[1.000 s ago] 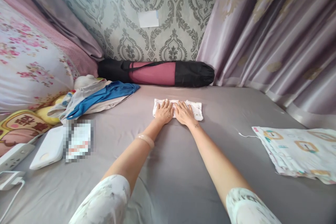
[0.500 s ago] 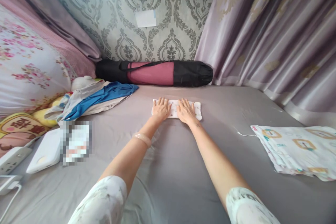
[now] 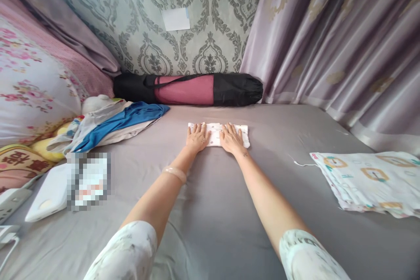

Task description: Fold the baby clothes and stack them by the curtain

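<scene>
A small folded white cloth (image 3: 215,136) with a sparse dark print lies flat on the grey bed sheet (image 3: 216,210). My left hand (image 3: 198,137) rests palm down on its left part, fingers stretched out. On the right part lies my right hand (image 3: 231,137), also flat with its fingers spread. Between the two hands the cloth's middle shows; the parts under the palms are hidden. Neither hand grips anything.
A stack of patterned white cloths (image 3: 370,181) lies at the right. At the left are a blue and grey garment (image 3: 126,122), a white box-shaped device (image 3: 52,192), and a power strip (image 3: 13,201). A black and pink rolled bag (image 3: 187,89) lies along the wall.
Both hands stay flat on the cloth, the left one shifted slightly toward its left edge. The whole view has turned a little, moving the scene slightly left.
</scene>
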Action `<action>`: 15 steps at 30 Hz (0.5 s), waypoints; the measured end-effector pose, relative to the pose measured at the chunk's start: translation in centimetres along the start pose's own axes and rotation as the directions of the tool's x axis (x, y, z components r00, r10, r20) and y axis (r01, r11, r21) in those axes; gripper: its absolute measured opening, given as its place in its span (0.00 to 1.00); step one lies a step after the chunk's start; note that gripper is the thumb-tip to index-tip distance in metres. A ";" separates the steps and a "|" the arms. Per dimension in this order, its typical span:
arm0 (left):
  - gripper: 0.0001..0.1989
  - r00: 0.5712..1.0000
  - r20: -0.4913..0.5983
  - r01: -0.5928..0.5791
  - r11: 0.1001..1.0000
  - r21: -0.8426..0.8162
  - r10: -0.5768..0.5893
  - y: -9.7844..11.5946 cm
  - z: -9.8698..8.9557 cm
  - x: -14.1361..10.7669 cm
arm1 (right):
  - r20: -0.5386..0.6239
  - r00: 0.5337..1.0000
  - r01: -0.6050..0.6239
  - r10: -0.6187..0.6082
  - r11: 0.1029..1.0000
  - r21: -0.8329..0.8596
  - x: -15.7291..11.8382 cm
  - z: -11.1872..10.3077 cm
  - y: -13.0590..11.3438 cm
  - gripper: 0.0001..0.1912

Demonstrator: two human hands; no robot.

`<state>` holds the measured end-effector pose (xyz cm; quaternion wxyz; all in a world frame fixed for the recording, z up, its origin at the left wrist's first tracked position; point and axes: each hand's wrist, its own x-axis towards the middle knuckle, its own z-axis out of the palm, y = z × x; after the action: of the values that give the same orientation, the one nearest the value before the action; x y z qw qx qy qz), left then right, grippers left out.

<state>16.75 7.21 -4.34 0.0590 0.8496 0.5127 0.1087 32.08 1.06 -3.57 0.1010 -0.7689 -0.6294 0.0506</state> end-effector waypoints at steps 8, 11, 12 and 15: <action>0.30 0.998 0.044 0.028 0.992 0.125 -0.033 -0.4 -1.7 0.0 | 0.016 0.996 -0.094 0.093 0.995 0.027 0.4 -1.7 1.1 0.31; 0.30 0.998 0.041 0.039 0.992 0.123 -0.044 -1.3 -1.5 0.2 | 0.010 0.989 -0.148 0.148 0.989 0.020 0.6 -1.9 2.0 0.32; 0.30 0.998 0.043 0.036 0.992 0.120 -0.041 -1.6 -1.4 0.3 | 0.010 0.987 -0.160 0.160 0.987 0.016 0.6 -1.9 2.3 0.32; 0.30 0.997 0.067 0.037 0.994 0.104 -0.044 -2.2 -0.8 0.4 | 0.007 0.984 -0.176 0.176 0.984 -0.005 0.7 -1.3 3.0 0.32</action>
<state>14.79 8.59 -3.98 0.0350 0.8442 0.5323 0.0513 35.31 1.02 -2.90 0.0922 -0.8215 -0.5594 0.0608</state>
